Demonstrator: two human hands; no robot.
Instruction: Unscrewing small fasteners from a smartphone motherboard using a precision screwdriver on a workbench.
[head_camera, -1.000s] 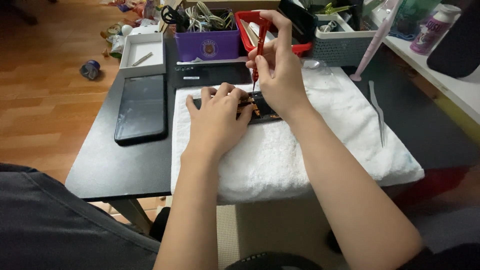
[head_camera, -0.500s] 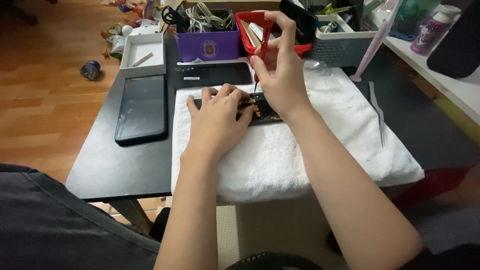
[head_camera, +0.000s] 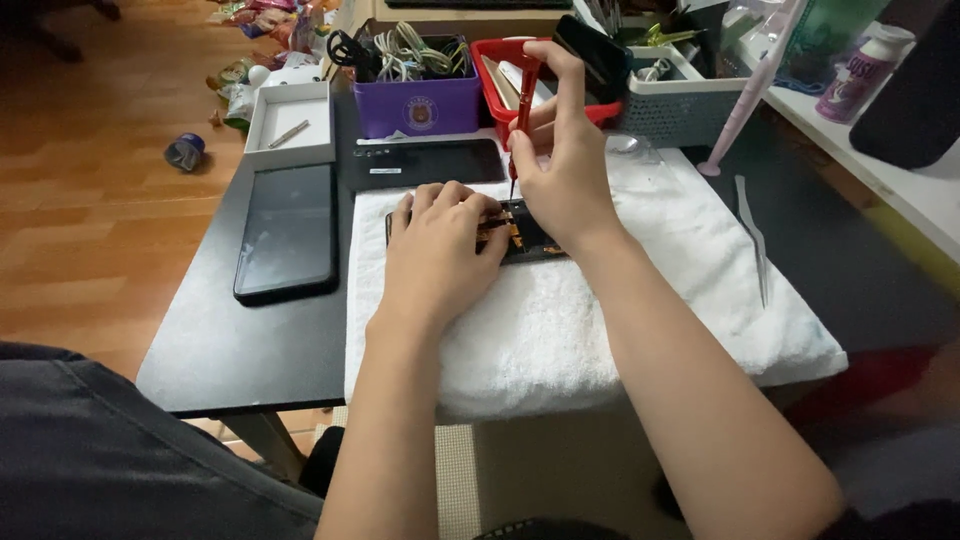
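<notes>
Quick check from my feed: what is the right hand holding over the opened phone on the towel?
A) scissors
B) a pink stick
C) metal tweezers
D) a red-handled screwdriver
D: the right hand grips a red-handled screwdriver upright, tip down on the opened phone; the tweezers lie untouched on the towel.

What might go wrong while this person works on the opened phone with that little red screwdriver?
The screwdriver could slip off and scratch the open phone, since the right hand holds it upright by the top. Tiny screws might vanish into the white towel. The tweezers lie near the right forearm and could get knocked off.
</notes>
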